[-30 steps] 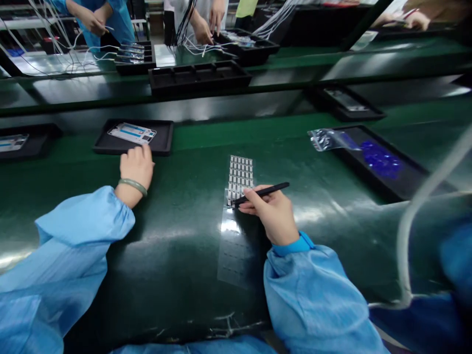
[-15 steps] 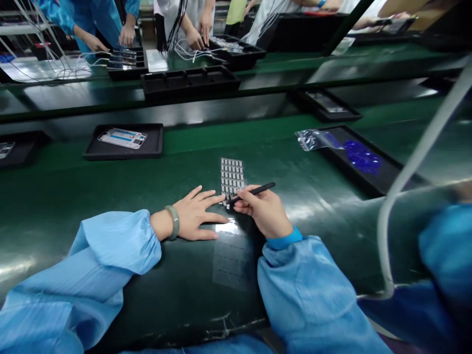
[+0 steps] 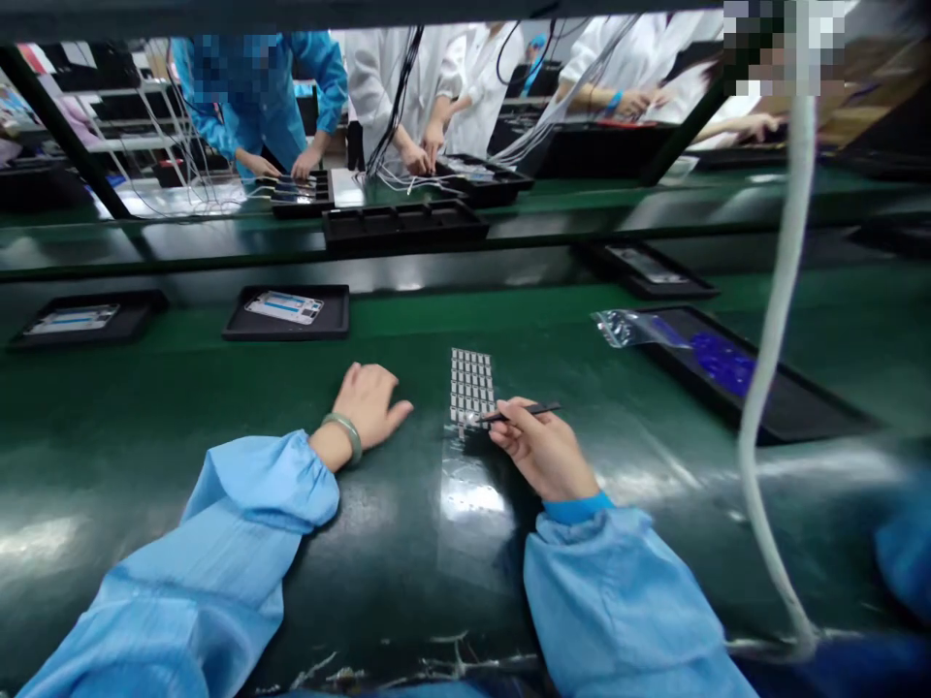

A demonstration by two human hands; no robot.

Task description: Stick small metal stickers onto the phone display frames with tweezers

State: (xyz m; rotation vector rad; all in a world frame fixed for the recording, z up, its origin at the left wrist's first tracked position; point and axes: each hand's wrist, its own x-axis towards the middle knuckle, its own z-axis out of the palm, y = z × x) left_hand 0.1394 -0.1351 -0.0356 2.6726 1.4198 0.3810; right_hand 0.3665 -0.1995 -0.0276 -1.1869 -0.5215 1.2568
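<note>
A clear sheet carrying rows of small pale stickers (image 3: 471,386) lies on the green bench (image 3: 181,514). My right hand (image 3: 542,446) pinches black tweezers (image 3: 534,409), their tip at the sheet's lower row. Whether the tip grips a sticker is too small to tell. To the left of the sheet, my left hand (image 3: 369,402) rests on the bench, thumb apart and fingers bent, holding nothing that I can see. Below the stickers, the clear bare part of the sheet (image 3: 472,499) reflects the light.
Black trays with phone frames (image 3: 285,307) (image 3: 77,320) stand at the back left. On the right, another black tray (image 3: 807,412) holds blue pieces (image 3: 720,362) and a clear bag (image 3: 632,330). A white cable (image 3: 775,339) hangs down at right. Co-workers' hands (image 3: 418,155) work across the bench.
My left hand has come off the sticker sheet and moved left, its fingers now bent. The right hand keeps the tweezers at the lower row. The view has tilted upward.
</note>
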